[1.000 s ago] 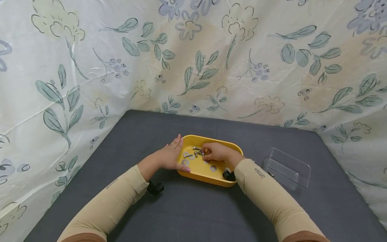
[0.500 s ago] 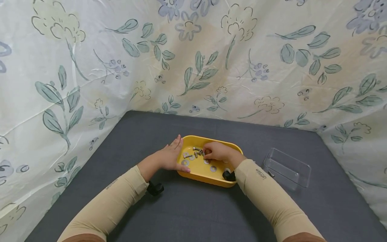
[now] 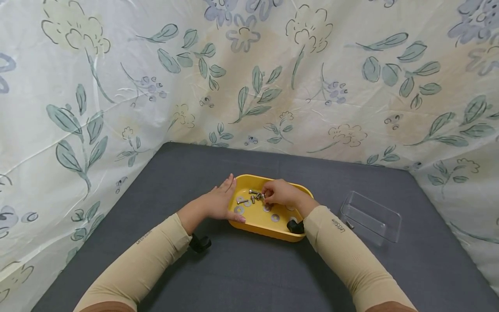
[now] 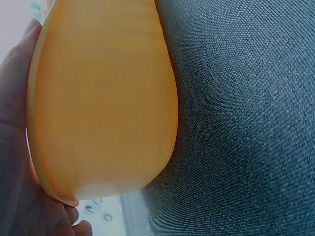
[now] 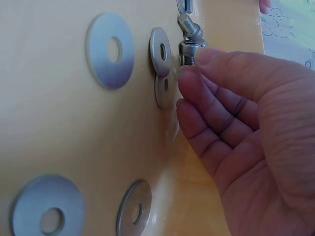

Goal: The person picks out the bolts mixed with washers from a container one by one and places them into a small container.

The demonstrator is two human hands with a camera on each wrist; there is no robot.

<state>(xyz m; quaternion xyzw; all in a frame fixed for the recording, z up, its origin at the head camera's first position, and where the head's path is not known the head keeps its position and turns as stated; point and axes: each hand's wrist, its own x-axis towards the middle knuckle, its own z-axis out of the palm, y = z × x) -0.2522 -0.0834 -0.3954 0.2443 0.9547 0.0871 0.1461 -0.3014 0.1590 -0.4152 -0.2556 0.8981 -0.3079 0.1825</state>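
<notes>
My left hand (image 3: 216,201) rests on the left end of a yellow tray (image 3: 269,232), its fingers straight along the rim (image 4: 33,98). Inside the tray, my right hand (image 3: 280,193) pinches a socket head bolt (image 5: 188,49) between thumb and fingertips, its head upward. Part of the bolt's shank is hidden by the fingers. Several more silver bolts (image 3: 242,201) lie just left of that hand; one threaded bolt (image 5: 189,27) is close behind the pinched one. Flat washers (image 5: 110,51) are scattered over the tray floor, some beside the right hand.
To the right of the tray stands a clear plastic container (image 3: 370,216). A small metal piece (image 3: 349,224) lies at its left edge; whether inside or beside it, I cannot tell. Grey cloth (image 3: 241,273) covers the table, and a floral curtain (image 3: 249,86) rises behind.
My right hand has shifted slightly within the tray, and the bolt at its fingertips shows at a slightly different angle. The left hand and the tray stay in place.
</notes>
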